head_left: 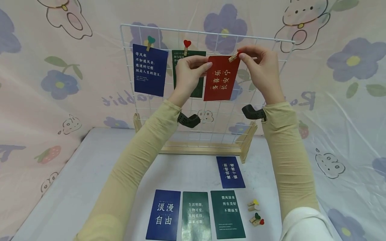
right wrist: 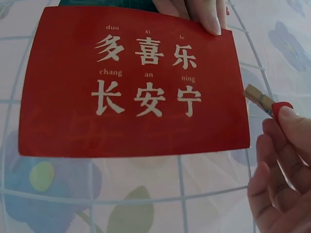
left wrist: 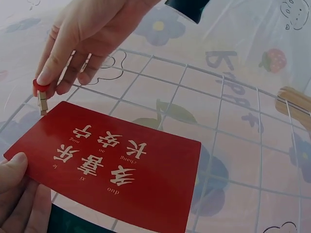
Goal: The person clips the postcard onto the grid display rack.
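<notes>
A red card (head_left: 220,92) with white characters is held up against a white wire grid (head_left: 208,32). My left hand (head_left: 189,72) pinches it near its upper left corner, thumb in front. Between the thumb and fingers of my right hand (head_left: 264,72) is a small wooden clothespin (right wrist: 260,98) with a red heart on its end. Its tip is right at the card's edge, near the upper right corner in the head view. Behind my left hand a green card (head_left: 197,91) hangs from a red-heart clothespin (head_left: 186,47), partly hidden.
A blue card (head_left: 150,72) hangs at the grid's left under a green-heart clothespin (head_left: 149,43). On the white table lie blue cards (head_left: 230,172), green cards (head_left: 227,216) and several small clothespins (head_left: 254,205). The grid stands on a wooden base (head_left: 200,149).
</notes>
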A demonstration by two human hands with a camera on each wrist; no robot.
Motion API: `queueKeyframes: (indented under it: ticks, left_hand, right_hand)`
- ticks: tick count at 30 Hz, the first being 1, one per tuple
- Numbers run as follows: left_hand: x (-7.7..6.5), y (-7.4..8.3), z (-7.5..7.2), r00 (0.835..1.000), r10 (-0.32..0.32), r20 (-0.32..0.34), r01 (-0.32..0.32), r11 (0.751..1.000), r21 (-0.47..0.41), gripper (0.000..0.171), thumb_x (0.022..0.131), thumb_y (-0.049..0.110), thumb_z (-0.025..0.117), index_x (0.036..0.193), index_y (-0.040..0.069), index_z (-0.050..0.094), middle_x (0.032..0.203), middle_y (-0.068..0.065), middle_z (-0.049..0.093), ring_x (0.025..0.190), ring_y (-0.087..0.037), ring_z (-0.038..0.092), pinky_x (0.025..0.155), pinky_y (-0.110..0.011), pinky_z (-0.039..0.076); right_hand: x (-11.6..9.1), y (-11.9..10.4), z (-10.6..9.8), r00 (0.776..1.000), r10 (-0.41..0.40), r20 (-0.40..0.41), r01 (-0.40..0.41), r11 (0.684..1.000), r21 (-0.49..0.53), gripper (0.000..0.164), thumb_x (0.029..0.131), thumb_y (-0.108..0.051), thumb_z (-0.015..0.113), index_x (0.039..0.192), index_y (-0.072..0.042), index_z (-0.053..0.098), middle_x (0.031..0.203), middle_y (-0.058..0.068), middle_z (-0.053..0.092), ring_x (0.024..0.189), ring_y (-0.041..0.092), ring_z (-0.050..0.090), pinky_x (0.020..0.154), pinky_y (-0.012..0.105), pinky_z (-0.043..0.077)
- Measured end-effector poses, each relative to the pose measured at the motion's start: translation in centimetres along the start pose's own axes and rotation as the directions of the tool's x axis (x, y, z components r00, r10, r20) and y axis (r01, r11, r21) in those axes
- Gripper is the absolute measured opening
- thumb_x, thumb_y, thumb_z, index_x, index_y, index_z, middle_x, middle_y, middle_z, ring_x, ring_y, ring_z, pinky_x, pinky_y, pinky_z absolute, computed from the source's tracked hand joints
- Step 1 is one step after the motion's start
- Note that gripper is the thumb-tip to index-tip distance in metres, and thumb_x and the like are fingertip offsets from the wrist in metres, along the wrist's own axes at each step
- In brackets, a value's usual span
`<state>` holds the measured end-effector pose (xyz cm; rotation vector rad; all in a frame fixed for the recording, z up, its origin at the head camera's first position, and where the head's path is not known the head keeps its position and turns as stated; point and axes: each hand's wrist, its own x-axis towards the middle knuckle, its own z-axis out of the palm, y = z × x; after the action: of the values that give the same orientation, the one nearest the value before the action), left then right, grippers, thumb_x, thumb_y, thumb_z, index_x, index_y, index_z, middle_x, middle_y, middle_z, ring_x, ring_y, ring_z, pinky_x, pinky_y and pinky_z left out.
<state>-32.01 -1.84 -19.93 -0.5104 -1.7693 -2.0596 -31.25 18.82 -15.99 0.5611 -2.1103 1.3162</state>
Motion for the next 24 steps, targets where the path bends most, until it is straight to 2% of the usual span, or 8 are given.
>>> queueKeyframes:
  ticks: [7,14,20,24]
  left_hand:
    - [0.0,0.3,0.3,0.999,0.037,-0.011,-0.037,0.998,0.052,0.020,0.082,0.006,0.074,0.101,-0.001,0.073,0.091,-0.009,0.071,0.081,-0.017,0.067,0.072,-0.025,0.057]
    - [0.1,0.4,0.5,0.990,0.138,-0.015,-0.133,0.975,0.178,0.020,0.083,0.007,0.074,0.101,0.000,0.073,0.092,-0.010,0.072,0.079,-0.013,0.068,0.070,-0.022,0.056]
    - [0.1,0.1,0.6,0.983,0.183,-0.014,-0.174,0.955,0.239,0.019,0.083,0.007,0.074,0.100,0.000,0.072,0.091,-0.009,0.072,0.078,-0.012,0.068,0.070,-0.020,0.056]
    - [0.0,0.2,0.8,0.984,0.177,-0.018,-0.166,0.953,0.254,0.019,0.083,0.007,0.074,0.101,0.001,0.073,0.091,-0.008,0.072,0.079,-0.011,0.068,0.070,-0.019,0.055]
  right_hand:
    - [-0.2,-2.3,0.6,0.992,-0.111,-0.051,0.107,0.992,-0.071,0.014,0.090,-0.006,0.066,0.100,0.001,0.073,0.092,0.001,0.070,0.083,0.010,0.057,0.064,0.021,0.042]
    - [-0.6,-4.2,0.9,0.985,-0.149,-0.092,0.139,0.984,-0.110,0.013,0.090,-0.005,0.066,0.096,0.004,0.073,0.083,-0.009,0.068,0.077,0.009,0.053,0.059,0.021,0.036]
    - [0.2,-3.3,1.2,0.987,-0.137,-0.084,0.124,0.982,-0.139,0.014,0.090,-0.006,0.067,0.097,0.003,0.074,0.089,0.005,0.070,0.076,0.010,0.051,0.058,0.023,0.034]
    - [1.1,-2.0,1.5,0.989,-0.139,-0.060,0.128,0.979,-0.160,0.014,0.089,-0.010,0.069,0.096,-0.001,0.075,0.088,0.004,0.071,0.076,0.011,0.052,0.061,0.022,0.037]
